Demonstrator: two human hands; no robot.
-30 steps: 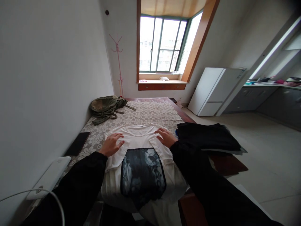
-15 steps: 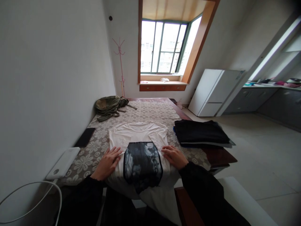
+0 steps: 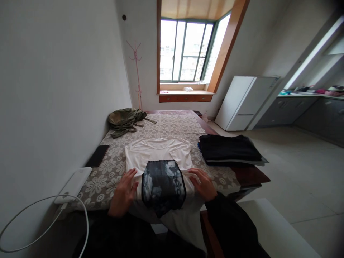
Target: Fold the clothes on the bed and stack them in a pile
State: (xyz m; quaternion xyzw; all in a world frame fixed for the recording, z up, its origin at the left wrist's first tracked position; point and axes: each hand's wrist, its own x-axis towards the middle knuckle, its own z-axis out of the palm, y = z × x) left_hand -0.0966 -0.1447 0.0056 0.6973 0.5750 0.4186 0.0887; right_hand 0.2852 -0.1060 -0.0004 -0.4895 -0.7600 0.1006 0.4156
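Observation:
A white T-shirt (image 3: 158, 152) with a dark printed panel lies flat on the table, its sides folded in and its lower part hanging over the near edge. My left hand (image 3: 124, 193) rests palm down on the shirt's left side, fingers spread. On the right side of the shirt, beside the print, my right hand (image 3: 202, 183) presses flat. Neither hand grips anything.
The table (image 3: 172, 125) has a floral lace cover. A stack of dark folded clothes (image 3: 229, 148) sits at its right edge, a green bag (image 3: 125, 120) at the far left, a dark phone (image 3: 98, 155) and a white device (image 3: 72, 184) with a cable near the wall.
Both hands have slid down the shirt from the shoulders toward the near edge of the table. The view has pulled back a little.

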